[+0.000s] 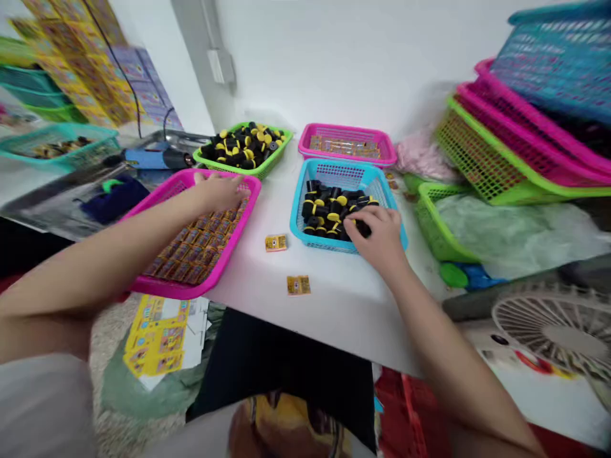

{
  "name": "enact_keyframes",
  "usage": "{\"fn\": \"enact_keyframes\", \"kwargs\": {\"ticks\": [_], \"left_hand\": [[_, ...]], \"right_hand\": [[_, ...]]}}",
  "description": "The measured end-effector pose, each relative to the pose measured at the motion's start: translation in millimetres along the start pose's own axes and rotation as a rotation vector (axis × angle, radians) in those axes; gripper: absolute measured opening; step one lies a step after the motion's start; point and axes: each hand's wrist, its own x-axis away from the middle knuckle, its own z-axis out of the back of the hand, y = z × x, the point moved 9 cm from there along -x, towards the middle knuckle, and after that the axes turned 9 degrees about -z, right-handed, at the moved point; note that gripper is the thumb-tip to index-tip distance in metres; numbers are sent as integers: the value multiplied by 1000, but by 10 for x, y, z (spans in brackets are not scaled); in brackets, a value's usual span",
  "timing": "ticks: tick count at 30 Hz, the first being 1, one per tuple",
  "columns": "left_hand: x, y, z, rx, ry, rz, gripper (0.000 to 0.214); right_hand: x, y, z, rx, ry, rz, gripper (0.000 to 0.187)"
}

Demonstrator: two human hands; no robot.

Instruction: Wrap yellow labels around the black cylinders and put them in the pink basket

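Taking the middle of your view as the clock's centre, your right hand (380, 234) is at three o'clock, lowered into the blue basket (334, 170) on the white surface (260, 299). Its fingers curl around a black piece (363, 229) at the near right of the heap; whether that grip is clamped on it, you cannot tell from this angle. The rest of the black-and-yellow pieces (327, 210) lie jumbled in the same basket.

Your left hand (217, 192) is at ten o'clock, above the far end of the near pink basket (167, 291); its fingertips are hard to make out, so you cannot tell whether that grip is apart or together. Wrapped packets (195, 254) fill your near pink basket in rows.

Between your two baskets, one loose packet (275, 243) lies at eight o'clock and a second packet (298, 285) at six. At eleven stands a green basket (224, 166) of similar black-and-yellow parts; at one, a far pink basket (347, 130) holds flat packets.
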Motion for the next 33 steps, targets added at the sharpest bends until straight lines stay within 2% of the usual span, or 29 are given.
{"fn": "enact_keyframes", "kwargs": {"ticks": [2,4,5,7,9,11,13,15,19,21,23,25,29,33], "left_hand": [[268,420,22,17,82,-165,53],[581,862,-87,37,129,-350,50],[753,1119,-242,56,96,-487,53],[1060,1511,-624,87,41,-658,69],[1264,1756,-1033,100,1,-734,82],[1388,1889,-1356,113,-2,-771,86],[1491,1939,-1501,129,60,-793,74],[1624,1953,-1475,133,165,-828,52],[1953,1975,-1124,114,413,-978,32],[2002,1941,-935,127,512,-1014,30],[1893,1870,-833,166,539,-990,33],[1672,1786,-837,222,501,-925,37],[1232,1680,-1027,288,398,-742,40],[1023,1693,-1167,334,341,-622,46]], "right_hand": [[-293,-42,-240,102,-135,19,38],[-514,-68,-507,254,-305,60,54],[-571,-86,-657,317,-423,104,57],[-673,-98,-782,335,-508,125,53],[-710,-107,-785,317,-511,135,52],[-684,-109,-663,212,-441,126,51],[-586,-78,-459,1,-340,97,51],[-413,-8,-247,-244,-245,69,48],[29,159,92,-542,-37,80,43],[213,219,181,-615,44,104,41],[334,234,209,-654,87,146,39],[391,224,201,-669,110,186,38],[395,256,149,-682,129,147,48],[416,263,109,-643,98,63,53]]}}
